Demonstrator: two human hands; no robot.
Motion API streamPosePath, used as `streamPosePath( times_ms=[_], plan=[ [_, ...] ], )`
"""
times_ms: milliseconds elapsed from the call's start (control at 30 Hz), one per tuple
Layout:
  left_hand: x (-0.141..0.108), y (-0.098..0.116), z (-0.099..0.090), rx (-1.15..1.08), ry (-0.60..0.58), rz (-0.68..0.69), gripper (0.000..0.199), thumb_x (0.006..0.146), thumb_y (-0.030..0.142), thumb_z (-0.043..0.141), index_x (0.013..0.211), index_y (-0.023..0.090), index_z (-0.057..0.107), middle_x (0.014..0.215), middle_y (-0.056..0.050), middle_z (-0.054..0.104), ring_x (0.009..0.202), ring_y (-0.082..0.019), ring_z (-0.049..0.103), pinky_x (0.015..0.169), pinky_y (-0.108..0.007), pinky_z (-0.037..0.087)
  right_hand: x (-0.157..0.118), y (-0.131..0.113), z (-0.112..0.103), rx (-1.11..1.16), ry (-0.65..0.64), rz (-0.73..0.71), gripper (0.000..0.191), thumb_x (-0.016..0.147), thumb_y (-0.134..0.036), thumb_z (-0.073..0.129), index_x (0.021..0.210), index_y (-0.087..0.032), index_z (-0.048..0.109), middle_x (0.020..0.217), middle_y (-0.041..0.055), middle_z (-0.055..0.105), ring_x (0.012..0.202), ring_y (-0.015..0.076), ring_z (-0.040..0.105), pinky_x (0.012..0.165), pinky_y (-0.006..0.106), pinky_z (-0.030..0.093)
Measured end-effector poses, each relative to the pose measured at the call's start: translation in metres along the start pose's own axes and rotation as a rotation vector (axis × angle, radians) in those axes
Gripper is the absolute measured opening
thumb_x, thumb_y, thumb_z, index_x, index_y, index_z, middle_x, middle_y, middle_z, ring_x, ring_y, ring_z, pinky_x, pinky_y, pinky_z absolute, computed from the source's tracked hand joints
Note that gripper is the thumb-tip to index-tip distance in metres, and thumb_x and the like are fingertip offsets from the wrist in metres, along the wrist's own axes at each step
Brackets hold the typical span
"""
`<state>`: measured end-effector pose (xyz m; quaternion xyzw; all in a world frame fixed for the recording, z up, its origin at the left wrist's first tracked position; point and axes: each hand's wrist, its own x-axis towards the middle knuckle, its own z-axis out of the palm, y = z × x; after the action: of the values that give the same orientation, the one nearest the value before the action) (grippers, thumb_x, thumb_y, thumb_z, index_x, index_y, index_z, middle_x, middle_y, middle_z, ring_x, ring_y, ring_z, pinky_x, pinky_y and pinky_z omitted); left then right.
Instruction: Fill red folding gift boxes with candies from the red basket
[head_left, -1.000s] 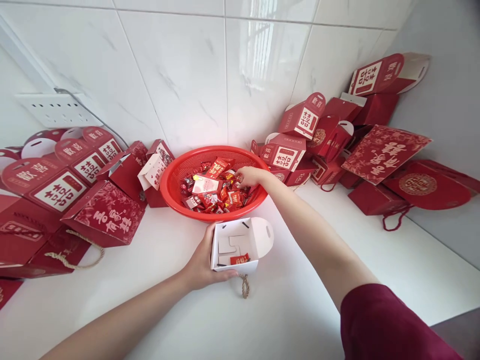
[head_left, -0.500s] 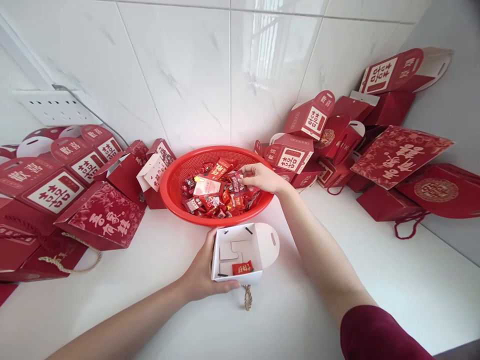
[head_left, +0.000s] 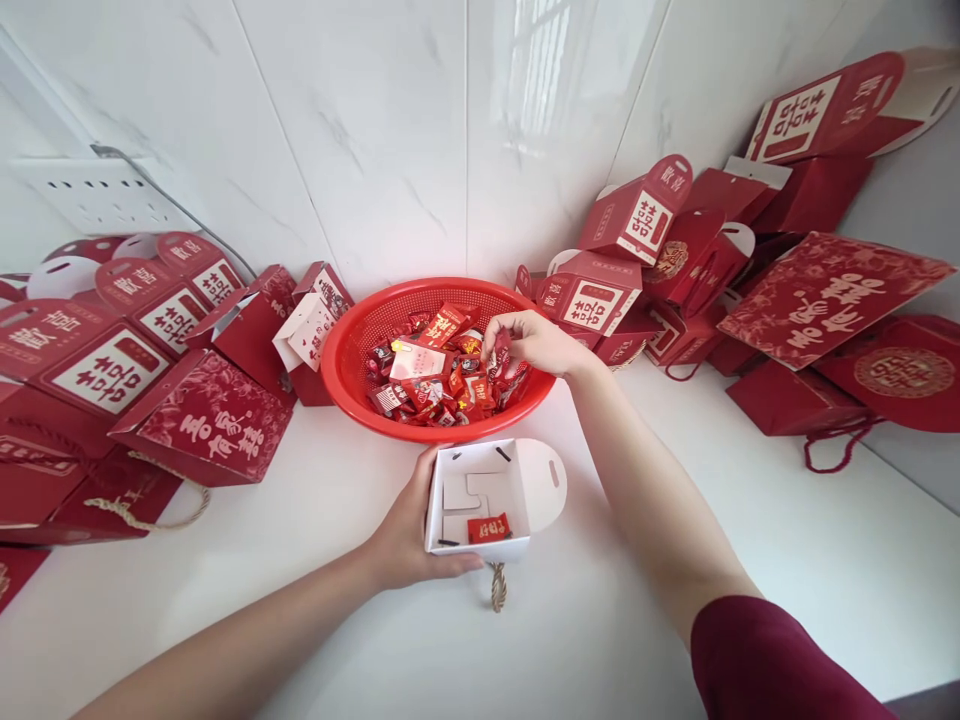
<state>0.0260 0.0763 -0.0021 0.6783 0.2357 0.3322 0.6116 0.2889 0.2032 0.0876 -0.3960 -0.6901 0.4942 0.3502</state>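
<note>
My left hand (head_left: pixel 409 535) grips the left side of an open box (head_left: pixel 480 495) with a white inside. One red wrapped candy (head_left: pixel 489 528) lies in the box's near right corner. A round flap stands out on its right, and a twisted cord (head_left: pixel 499 588) hangs at the near side. Beyond the box is a red plastic basket (head_left: pixel 341 385) holding many wrapped candies (head_left: pixel 427 395). My right hand (head_left: pixel 525 342) is over the basket's right side, thumb and fingers pinched on a dark red wrapped candy (head_left: pixel 500 355).
Several red gift boxes (head_left: pixel 112 370) crowd the left side of the white table (head_left: pixel 315 640). More red boxes (head_left: pixel 645 215) are stacked at the right. A tiled wall (head_left: pixel 390 130) rises behind the basket, with a socket strip (head_left: pixel 105 198) and cable at left.
My right hand has lifted slightly, and a dark red candy now shows raised in its fingers. The view has shifted a little. My left hand still holds the box.
</note>
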Motion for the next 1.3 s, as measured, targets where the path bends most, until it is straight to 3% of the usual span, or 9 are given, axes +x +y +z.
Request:
streamPosePath(
  times_ms=[267,400,533,667,767,867,967,1133,1300],
  plan=[
    [0.000,-0.001,-0.001,0.065,0.019,0.013,0.103,0.064,0.032,0.088,0.147,0.032,0.025,0.143,-0.013,0.048,0.134,-0.040,0.046,0.109,-0.060,0.040,-0.038,-0.063,0.023,-0.067,-0.457,-0.120,0.022,0.082,-0.011,0.052,0.093,-0.018,0.069,0.090,0.0021,0.072,0.083,0.0143,0.068,0.077,0.026,0.055],
    [-0.001,-0.002,-0.002,0.106,0.049,0.015,0.106,0.060,0.033,0.090,0.146,0.035,0.028,0.142,-0.010,0.049,0.135,-0.041,0.046,0.111,-0.060,0.038,-0.054,-0.080,0.027,-0.322,-0.377,-0.162,0.026,0.089,-0.014,0.052,0.103,-0.023,0.072,0.108,0.0005,0.071,0.098,0.0151,0.066,0.087,0.025,0.050],
    [-0.001,-0.002,-0.002,0.078,0.031,0.009,0.105,0.061,0.033,0.089,0.146,0.032,0.027,0.143,-0.012,0.048,0.133,-0.040,0.047,0.111,-0.059,0.039,-0.055,-0.070,0.015,-0.643,-0.155,-0.006,0.022,0.094,-0.021,0.051,0.103,-0.025,0.071,0.103,0.0011,0.072,0.093,0.0193,0.065,0.079,0.028,0.048],
    [-0.001,-0.001,0.000,-0.005,0.001,-0.005,0.104,0.065,0.032,0.087,0.146,0.029,0.023,0.146,-0.015,0.043,0.137,-0.039,0.044,0.109,-0.056,0.041,-0.041,-0.052,0.013,-0.892,-0.056,0.260,0.031,0.098,-0.034,0.047,0.084,-0.020,0.072,0.086,0.0072,0.071,0.074,0.0225,0.063,0.065,0.032,0.044],
    [-0.001,-0.001,0.000,0.004,0.001,-0.008,0.104,0.065,0.031,0.087,0.146,0.029,0.023,0.146,-0.015,0.042,0.138,-0.039,0.043,0.110,-0.055,0.041,-0.023,-0.040,0.022,-0.917,-0.199,0.342,0.043,0.099,-0.035,0.043,0.076,-0.018,0.074,0.084,0.0100,0.073,0.075,0.0242,0.066,0.066,0.032,0.045],
    [-0.001,-0.001,0.000,0.019,0.008,-0.006,0.104,0.064,0.030,0.088,0.146,0.028,0.024,0.146,-0.016,0.042,0.138,-0.041,0.042,0.110,-0.056,0.040,-0.003,-0.028,0.029,-0.994,-0.377,0.343,0.035,0.096,-0.029,0.048,0.081,-0.016,0.077,0.094,0.0112,0.076,0.084,0.0245,0.068,0.073,0.030,0.048],
    [-0.002,-0.002,-0.001,0.009,0.008,-0.003,0.107,0.063,0.029,0.088,0.147,0.029,0.023,0.147,-0.016,0.041,0.138,-0.042,0.041,0.110,-0.057,0.040,0.010,-0.017,0.029,-1.078,-0.375,0.361,0.027,0.092,-0.018,0.050,0.092,-0.012,0.076,0.106,0.0150,0.074,0.092,0.0261,0.069,0.079,0.030,0.048],
    [-0.002,-0.004,-0.001,0.002,-0.003,-0.003,0.108,0.063,0.030,0.088,0.148,0.030,0.020,0.148,-0.016,0.042,0.138,-0.041,0.041,0.110,-0.057,0.040,0.015,-0.007,0.027,-1.158,-0.319,0.446,0.036,0.088,-0.008,0.043,0.109,-0.007,0.072,0.114,0.0199,0.071,0.096,0.0281,0.068,0.074,0.030,0.047],
    [-0.001,-0.002,-0.002,0.034,0.007,-0.003,0.107,0.063,0.029,0.088,0.147,0.029,0.023,0.148,-0.015,0.042,0.139,-0.040,0.040,0.112,-0.056,0.038,0.015,-0.006,0.028,-1.109,-0.399,0.462,0.034,0.087,-0.010,0.044,0.102,-0.008,0.074,0.105,0.0184,0.073,0.091,0.0268,0.068,0.069,0.029,0.045]
  ],
)
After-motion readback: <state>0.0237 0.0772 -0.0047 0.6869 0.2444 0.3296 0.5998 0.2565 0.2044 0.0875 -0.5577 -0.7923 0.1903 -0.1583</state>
